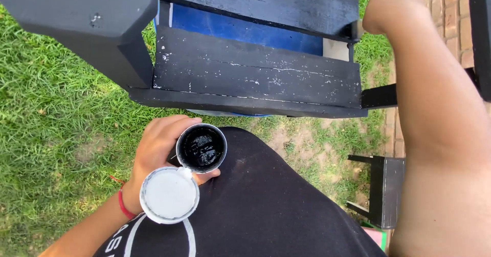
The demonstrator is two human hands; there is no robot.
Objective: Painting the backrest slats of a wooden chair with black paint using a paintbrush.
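My left hand (152,154) is wrapped around a small round can (201,147) of glossy black paint, held upright in front of my black shirt. The can's white lid (170,194) hangs open toward me, still joined at the rim. A red band (123,204) circles that wrist. My right arm (434,108) rises along the right edge with the elbow bent at the top. My right hand is out of view.
A black-painted wooden piece of furniture (255,73) with wide slats and white flecks stands just ahead on the grass (56,134), with something blue (240,29) behind the slats. A small black wooden piece (386,190) sits at lower right beside a brick path (452,16).
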